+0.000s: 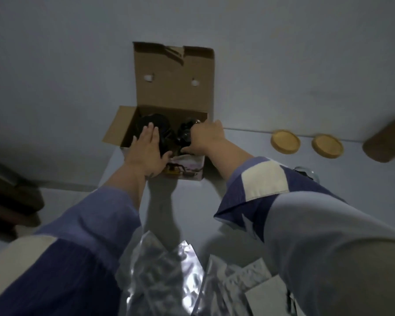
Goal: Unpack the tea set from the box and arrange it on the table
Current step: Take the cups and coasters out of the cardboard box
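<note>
Unpacking is midway. Both hands reach into the open box [169,124] at the tabletop's [283,169] far edge. The left hand [147,145] lies flat, fingers straight, on a dark round piece [156,124]; the right hand's [206,137] fingers curl round a dark wrapped piece [185,133]. Next likely calls for a steady lift clear of the flaps.

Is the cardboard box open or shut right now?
Open. The cardboard box has its lid flap standing up behind and a side flap folded out; dark items show inside, with both hands reaching in.

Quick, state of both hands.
Left hand: open, fingers straight on a dark item in the box.
Right hand: grip cannot be told.
</note>
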`<act>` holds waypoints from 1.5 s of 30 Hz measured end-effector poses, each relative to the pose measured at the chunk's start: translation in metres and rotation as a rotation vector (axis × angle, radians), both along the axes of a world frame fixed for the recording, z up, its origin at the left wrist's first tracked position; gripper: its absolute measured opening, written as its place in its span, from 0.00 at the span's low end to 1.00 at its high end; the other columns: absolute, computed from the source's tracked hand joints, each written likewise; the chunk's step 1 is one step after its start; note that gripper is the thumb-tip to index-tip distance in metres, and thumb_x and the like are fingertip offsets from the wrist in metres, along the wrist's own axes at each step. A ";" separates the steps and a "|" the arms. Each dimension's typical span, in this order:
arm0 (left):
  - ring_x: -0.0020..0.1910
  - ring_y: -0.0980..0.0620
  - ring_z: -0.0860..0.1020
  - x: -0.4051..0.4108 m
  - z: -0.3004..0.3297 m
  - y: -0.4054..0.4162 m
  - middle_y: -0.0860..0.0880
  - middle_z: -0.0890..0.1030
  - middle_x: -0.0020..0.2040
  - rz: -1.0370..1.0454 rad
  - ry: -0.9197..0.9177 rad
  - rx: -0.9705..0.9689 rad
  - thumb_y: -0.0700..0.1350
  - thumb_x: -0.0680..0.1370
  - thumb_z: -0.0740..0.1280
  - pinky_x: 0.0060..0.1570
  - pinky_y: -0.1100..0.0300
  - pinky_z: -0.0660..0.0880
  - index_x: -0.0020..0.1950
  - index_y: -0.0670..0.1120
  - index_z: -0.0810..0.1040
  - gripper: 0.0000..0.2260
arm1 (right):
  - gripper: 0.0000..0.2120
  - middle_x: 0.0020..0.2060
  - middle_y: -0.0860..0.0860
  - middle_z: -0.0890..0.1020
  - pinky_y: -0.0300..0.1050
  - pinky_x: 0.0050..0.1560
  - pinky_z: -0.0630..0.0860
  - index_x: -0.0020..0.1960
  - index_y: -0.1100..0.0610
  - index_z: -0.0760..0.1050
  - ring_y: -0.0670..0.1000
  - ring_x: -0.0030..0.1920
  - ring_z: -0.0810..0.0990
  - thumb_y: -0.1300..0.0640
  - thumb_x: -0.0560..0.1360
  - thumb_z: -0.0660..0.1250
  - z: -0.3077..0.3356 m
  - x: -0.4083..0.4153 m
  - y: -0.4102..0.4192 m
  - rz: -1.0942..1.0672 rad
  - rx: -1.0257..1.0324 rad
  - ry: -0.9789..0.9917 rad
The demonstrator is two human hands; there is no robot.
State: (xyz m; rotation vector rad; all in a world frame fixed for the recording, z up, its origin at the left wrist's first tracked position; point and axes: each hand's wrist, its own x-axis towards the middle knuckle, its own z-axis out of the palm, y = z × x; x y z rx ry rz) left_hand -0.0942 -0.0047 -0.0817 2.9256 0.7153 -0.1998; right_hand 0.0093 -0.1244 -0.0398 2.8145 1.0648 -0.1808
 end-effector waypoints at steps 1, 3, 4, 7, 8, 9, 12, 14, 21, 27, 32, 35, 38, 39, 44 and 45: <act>0.78 0.48 0.42 -0.001 -0.001 0.000 0.45 0.41 0.79 -0.005 -0.010 0.002 0.59 0.80 0.53 0.76 0.50 0.45 0.78 0.41 0.41 0.36 | 0.23 0.53 0.52 0.79 0.50 0.59 0.68 0.56 0.53 0.75 0.56 0.58 0.76 0.36 0.73 0.63 -0.001 0.000 0.006 -0.033 -0.077 -0.013; 0.78 0.47 0.42 -0.001 -0.002 0.001 0.45 0.40 0.79 -0.013 -0.020 0.004 0.59 0.80 0.53 0.76 0.50 0.46 0.78 0.41 0.41 0.36 | 0.21 0.58 0.53 0.77 0.50 0.61 0.67 0.59 0.52 0.75 0.56 0.61 0.73 0.39 0.73 0.63 -0.009 0.002 0.020 -0.131 -0.148 0.027; 0.78 0.47 0.42 -0.001 -0.003 0.001 0.45 0.40 0.79 -0.017 -0.024 0.003 0.59 0.80 0.52 0.76 0.50 0.47 0.78 0.41 0.41 0.36 | 0.20 0.60 0.53 0.76 0.50 0.61 0.68 0.60 0.51 0.75 0.57 0.62 0.71 0.42 0.73 0.62 -0.017 0.001 0.025 -0.196 -0.126 0.064; 0.78 0.48 0.42 -0.001 -0.006 0.001 0.45 0.40 0.79 -0.017 -0.036 0.000 0.59 0.80 0.52 0.76 0.51 0.49 0.78 0.41 0.41 0.35 | 0.20 0.66 0.50 0.70 0.43 0.52 0.62 0.64 0.50 0.71 0.54 0.64 0.67 0.48 0.72 0.61 -0.042 0.007 0.029 -0.173 -0.267 -0.061; 0.78 0.48 0.42 0.000 -0.006 0.002 0.45 0.40 0.79 -0.014 -0.038 -0.002 0.59 0.80 0.52 0.76 0.51 0.50 0.78 0.41 0.40 0.35 | 0.21 0.69 0.48 0.68 0.42 0.52 0.60 0.66 0.50 0.70 0.53 0.66 0.66 0.50 0.73 0.61 -0.044 0.007 0.030 -0.178 -0.262 -0.060; 0.78 0.48 0.42 0.000 -0.006 0.002 0.45 0.39 0.79 -0.012 -0.038 -0.006 0.59 0.80 0.52 0.76 0.51 0.50 0.78 0.41 0.40 0.35 | 0.22 0.71 0.49 0.66 0.43 0.55 0.59 0.68 0.50 0.68 0.54 0.69 0.63 0.49 0.75 0.60 -0.040 0.004 0.029 -0.166 -0.291 -0.023; 0.78 0.48 0.42 0.000 -0.006 0.002 0.45 0.39 0.79 -0.010 -0.036 -0.005 0.59 0.80 0.52 0.76 0.51 0.50 0.78 0.42 0.40 0.35 | 0.20 0.68 0.53 0.72 0.52 0.67 0.54 0.68 0.50 0.71 0.57 0.71 0.59 0.47 0.78 0.56 -0.023 -0.003 0.033 -0.304 -0.310 0.114; 0.78 0.48 0.42 0.000 -0.005 0.001 0.45 0.39 0.79 -0.010 -0.044 -0.009 0.59 0.80 0.52 0.77 0.51 0.50 0.78 0.42 0.40 0.35 | 0.20 0.64 0.52 0.74 0.52 0.66 0.55 0.66 0.51 0.72 0.57 0.68 0.61 0.48 0.77 0.56 -0.024 -0.001 0.036 -0.362 -0.302 0.149; 0.78 0.48 0.42 -0.001 -0.004 0.001 0.45 0.39 0.79 -0.025 -0.057 -0.020 0.58 0.81 0.53 0.77 0.51 0.49 0.78 0.41 0.40 0.35 | 0.18 0.64 0.54 0.74 0.53 0.66 0.55 0.63 0.54 0.74 0.58 0.68 0.61 0.49 0.78 0.57 -0.021 -0.007 0.035 -0.359 -0.311 0.087; 0.78 0.49 0.41 -0.001 -0.004 0.003 0.45 0.38 0.79 -0.029 -0.046 -0.050 0.59 0.81 0.53 0.77 0.52 0.49 0.78 0.42 0.39 0.36 | 0.18 0.64 0.55 0.74 0.55 0.68 0.53 0.64 0.53 0.73 0.59 0.69 0.62 0.48 0.78 0.56 -0.022 -0.010 0.039 -0.334 -0.412 0.043; 0.78 0.49 0.40 -0.001 -0.004 0.004 0.46 0.38 0.79 -0.022 -0.038 -0.068 0.59 0.80 0.54 0.77 0.52 0.49 0.78 0.42 0.39 0.36 | 0.24 0.66 0.56 0.72 0.60 0.72 0.48 0.69 0.54 0.69 0.61 0.71 0.60 0.45 0.77 0.57 -0.030 -0.010 0.042 -0.355 -0.440 0.032; 0.78 0.49 0.39 0.000 -0.001 0.003 0.46 0.37 0.78 -0.020 -0.022 -0.082 0.59 0.80 0.54 0.77 0.51 0.50 0.78 0.42 0.39 0.36 | 0.21 0.68 0.56 0.72 0.63 0.72 0.46 0.67 0.54 0.71 0.62 0.73 0.58 0.46 0.79 0.55 -0.023 -0.008 0.040 -0.310 -0.407 0.050; 0.78 0.49 0.39 0.001 0.001 0.003 0.47 0.36 0.78 -0.021 0.001 -0.098 0.59 0.80 0.55 0.77 0.51 0.49 0.78 0.42 0.38 0.37 | 0.22 0.70 0.55 0.70 0.67 0.72 0.43 0.70 0.52 0.68 0.63 0.75 0.56 0.46 0.78 0.57 -0.012 -0.007 0.038 -0.298 -0.410 0.117; 0.78 0.49 0.39 0.001 0.002 0.003 0.47 0.36 0.78 -0.018 0.007 -0.106 0.59 0.80 0.55 0.77 0.51 0.49 0.78 0.43 0.38 0.37 | 0.23 0.71 0.54 0.69 0.68 0.72 0.43 0.71 0.52 0.67 0.63 0.75 0.57 0.46 0.78 0.58 -0.008 -0.007 0.038 -0.298 -0.403 0.141; 0.78 0.50 0.39 0.002 0.004 0.002 0.48 0.36 0.78 0.010 0.020 -0.134 0.59 0.79 0.58 0.77 0.51 0.48 0.78 0.44 0.38 0.39 | 0.40 0.70 0.55 0.69 0.65 0.73 0.53 0.73 0.53 0.62 0.62 0.72 0.64 0.34 0.69 0.68 0.018 -0.002 0.032 -0.280 -0.276 0.241; 0.78 0.50 0.39 0.002 0.005 0.001 0.48 0.36 0.78 0.014 0.019 -0.138 0.59 0.79 0.58 0.77 0.51 0.47 0.78 0.44 0.38 0.39 | 0.43 0.70 0.55 0.69 0.64 0.73 0.55 0.74 0.54 0.61 0.62 0.71 0.65 0.34 0.67 0.70 0.021 -0.001 0.031 -0.290 -0.225 0.264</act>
